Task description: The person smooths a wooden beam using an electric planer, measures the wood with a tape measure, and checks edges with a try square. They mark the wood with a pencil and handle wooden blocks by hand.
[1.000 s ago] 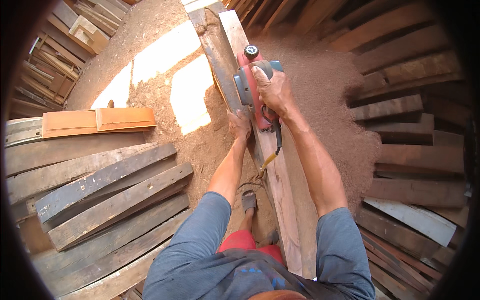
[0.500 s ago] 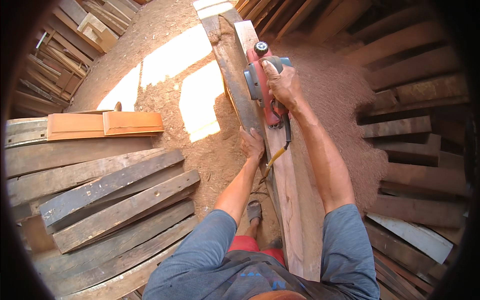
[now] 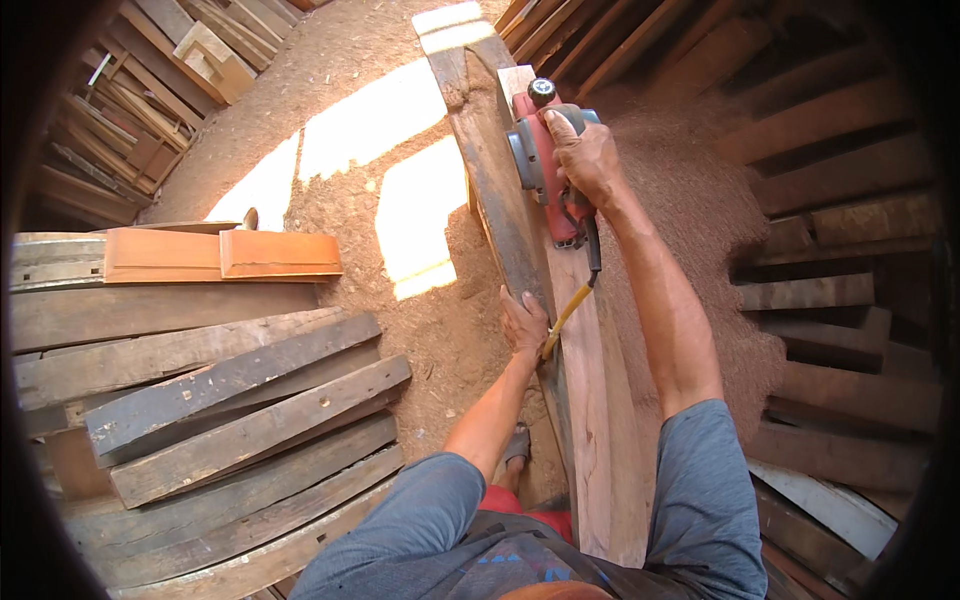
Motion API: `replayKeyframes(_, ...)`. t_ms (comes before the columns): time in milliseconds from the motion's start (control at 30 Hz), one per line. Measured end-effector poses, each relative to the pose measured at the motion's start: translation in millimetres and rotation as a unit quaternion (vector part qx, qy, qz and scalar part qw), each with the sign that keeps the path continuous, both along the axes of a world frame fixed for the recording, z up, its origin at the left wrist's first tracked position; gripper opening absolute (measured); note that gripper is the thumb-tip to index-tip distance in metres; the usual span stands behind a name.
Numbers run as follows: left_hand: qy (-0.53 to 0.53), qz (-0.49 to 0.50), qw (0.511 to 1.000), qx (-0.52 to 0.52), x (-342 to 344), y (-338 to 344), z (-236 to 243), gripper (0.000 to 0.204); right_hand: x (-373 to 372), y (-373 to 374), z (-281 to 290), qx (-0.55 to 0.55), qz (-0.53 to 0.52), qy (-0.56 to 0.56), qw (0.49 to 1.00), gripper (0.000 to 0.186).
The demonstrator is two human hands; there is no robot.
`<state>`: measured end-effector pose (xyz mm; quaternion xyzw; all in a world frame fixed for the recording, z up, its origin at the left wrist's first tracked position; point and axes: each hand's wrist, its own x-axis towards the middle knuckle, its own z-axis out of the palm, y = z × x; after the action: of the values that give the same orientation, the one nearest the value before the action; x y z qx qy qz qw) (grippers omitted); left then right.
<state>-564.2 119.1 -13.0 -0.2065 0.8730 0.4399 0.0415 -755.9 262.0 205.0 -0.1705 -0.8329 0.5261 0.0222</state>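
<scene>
A long plank (image 3: 590,400) runs from six toward twelve o'clock over sawdust. The red electric planer (image 3: 545,160) sits at twelve, right hand (image 3: 585,160) clenched on its handle, apparently mid-pass. Left hand (image 3: 523,325) presses flat, steadying the plank's edge; continuing calls for steady pressure.

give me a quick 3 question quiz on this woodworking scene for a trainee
1. True or false: the right hand grips the red electric planer on top of the long plank.
2. Which does the left hand rest on?
A. the orange boards
B. the near edge of the long plank
C. the planer's cord
3. Fill in: the ground between the plank and the stack of grey weathered planks is covered in ______.

Key: 1 true; 2 B; 3 sawdust. The orange boards lie apart on the person's left, and the cord trails just beside the left hand.
</scene>
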Motion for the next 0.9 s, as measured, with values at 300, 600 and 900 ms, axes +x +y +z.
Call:
replayKeyframes(300, -0.007, -0.009, 1.0, -0.012, 0, -3, -8, 0.066, -48, 1, 8, 0.026, 0.013, -0.03, 0.999, 0.059)
replayKeyframes(600, 0.006, -0.014, 1.0, -0.004, 2, -2, -10, 0.067, -101, 9, 0, 0.03, 0.021, 0.014, 0.999, 0.062)
replayKeyframes(900, 0.027, -0.009, 0.999, -0.032, 7, -5, -23, 0.066, -162, 11, -9, 0.02, 0.052, 0.039, 0.998, 0.055)
